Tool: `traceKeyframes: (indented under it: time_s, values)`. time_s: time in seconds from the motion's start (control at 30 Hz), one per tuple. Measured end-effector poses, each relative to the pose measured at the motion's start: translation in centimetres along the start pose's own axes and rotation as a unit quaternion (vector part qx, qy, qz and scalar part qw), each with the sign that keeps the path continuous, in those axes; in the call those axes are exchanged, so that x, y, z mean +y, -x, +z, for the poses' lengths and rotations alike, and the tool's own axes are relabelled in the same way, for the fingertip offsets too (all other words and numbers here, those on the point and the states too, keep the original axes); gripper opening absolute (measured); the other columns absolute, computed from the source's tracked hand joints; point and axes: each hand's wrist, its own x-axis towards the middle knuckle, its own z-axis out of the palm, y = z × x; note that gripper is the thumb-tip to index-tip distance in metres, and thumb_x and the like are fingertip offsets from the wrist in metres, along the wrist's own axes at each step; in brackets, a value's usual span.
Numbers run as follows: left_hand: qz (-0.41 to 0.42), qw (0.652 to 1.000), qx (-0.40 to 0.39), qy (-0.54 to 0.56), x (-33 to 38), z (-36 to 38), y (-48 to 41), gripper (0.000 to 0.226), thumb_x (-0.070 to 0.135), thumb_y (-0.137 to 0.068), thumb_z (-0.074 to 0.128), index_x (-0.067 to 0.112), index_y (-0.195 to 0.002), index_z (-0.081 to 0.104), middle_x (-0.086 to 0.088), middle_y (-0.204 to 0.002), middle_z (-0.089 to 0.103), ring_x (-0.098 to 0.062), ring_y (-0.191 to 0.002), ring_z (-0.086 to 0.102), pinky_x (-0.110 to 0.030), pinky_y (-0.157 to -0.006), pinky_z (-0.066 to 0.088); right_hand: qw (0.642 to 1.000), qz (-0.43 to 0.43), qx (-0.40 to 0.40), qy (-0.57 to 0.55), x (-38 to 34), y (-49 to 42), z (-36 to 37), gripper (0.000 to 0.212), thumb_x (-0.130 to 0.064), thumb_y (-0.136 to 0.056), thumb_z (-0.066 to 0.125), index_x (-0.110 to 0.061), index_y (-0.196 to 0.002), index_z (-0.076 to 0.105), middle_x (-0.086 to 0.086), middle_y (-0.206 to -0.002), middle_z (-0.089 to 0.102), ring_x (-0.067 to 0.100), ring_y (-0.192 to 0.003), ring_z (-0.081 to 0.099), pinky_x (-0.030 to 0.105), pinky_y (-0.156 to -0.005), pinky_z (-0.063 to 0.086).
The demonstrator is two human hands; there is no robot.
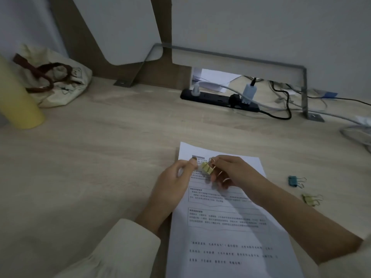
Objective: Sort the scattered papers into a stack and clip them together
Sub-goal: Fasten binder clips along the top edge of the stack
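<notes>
Papers (226,227) lie in a stack on the desk (90,167), right of centre and just in front of the person. Only the top printed sheet shows, so I cannot tell how many lie beneath it. The stack's long axis runs from the near edge toward the far wall, leaning a little left, with the heading at the far end.

Above that far end both hands work a yellow binder clip (207,167). The right hand (232,171) curls its fingers round the wire handles. The left hand (176,177) pinches the clip at its body between thumb and fingers. The clip seems to sit over the middle of the page, not yet on an edge.

Neither hand pins the stack, so pushing the clip on could slide or fan the sheets and clamp them askew. The sprung handles could also slip from the fingers and snap shut early.

A blue clip (294,181) and a spare yellow clip (310,198) lie to the right.
</notes>
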Motion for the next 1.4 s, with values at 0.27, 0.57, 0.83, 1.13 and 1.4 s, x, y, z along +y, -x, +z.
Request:
traceKeyframes:
  time_s: [0.27, 0.57, 0.83, 1.13, 1.4]
  values:
    - [0.028, 0.999, -0.004, -0.039, -0.7, 0.0, -0.3, 0.020, 0.036, -0.090, 0.051, 0.022, -0.095, 0.065, 0.007, -0.095, 0.069, -0.011, -0.095, 0.063, -0.037, -0.090, 0.049, 0.999, -0.016, -0.024, 0.020, 0.2, -0.6, 1.4, 0.033, -0.023, -0.099, 0.036, -0.008, -0.074, 0.052, 0.007, -0.059, 0.059, 0.017, -0.044, 0.048, 0.020, -0.042, 0.035]
    - [0.045, 0.999, -0.020, -0.019, -0.5, -0.1, -0.1, 0.024, 0.033, -0.092, 0.049, 0.015, -0.098, 0.064, 0.002, -0.092, 0.069, -0.012, -0.088, 0.064, -0.028, -0.080, 0.050, 0.971, -0.095, -0.013, 0.219, 0.0, -1.4, 0.7, 0.052, -0.053, -0.091, 0.038, -0.012, -0.059, 0.043, -0.006, -0.048, 0.044, 0.006, -0.040, 0.037, 0.017, -0.049, 0.034]
    - [0.055, 0.998, -0.022, 0.004, -0.5, -0.2, 0.0, 0.026, 0.033, -0.093, 0.048, 0.016, -0.097, 0.066, 0.006, -0.090, 0.071, -0.003, -0.085, 0.064, -0.018, -0.077, 0.050, 0.979, -0.105, 0.023, 0.170, 0.9, -1.7, 0.8, 0.046, -0.048, -0.093, 0.037, -0.015, -0.061, 0.032, -0.003, -0.058, 0.031, 0.009, -0.051, 0.027, 0.026, -0.056, 0.023]
    - [0.020, 1.000, 0.010, -0.005, -0.1, -0.1, -1.3, 0.046, 0.028, -0.096, 0.040, 0.030, -0.140, 0.029, 0.004, -0.146, 0.039, -0.016, -0.128, 0.044, -0.040, -0.106, 0.040, 0.991, -0.084, 0.050, 0.088, 1.6, -1.6, 0.8, 0.047, -0.046, -0.091, 0.043, -0.019, -0.054, 0.031, -0.008, -0.052, 0.031, 0.007, -0.048, 0.028, 0.023, -0.055, 0.025]
    - [-0.036, 0.998, 0.034, -0.044, 1.0, 0.5, -2.3, 0.029, 0.023, -0.098, 0.033, 0.018, -0.121, 0.048, -0.002, -0.118, 0.059, -0.019, -0.102, 0.058, -0.038, -0.090, 0.047, 0.992, -0.078, 0.060, 0.074, 1.9, -1.7, 0.7, 0.050, -0.052, -0.091, 0.038, -0.019, -0.052, 0.034, -0.007, -0.051, 0.035, 0.004, -0.042, 0.030, 0.017, -0.054, 0.028]
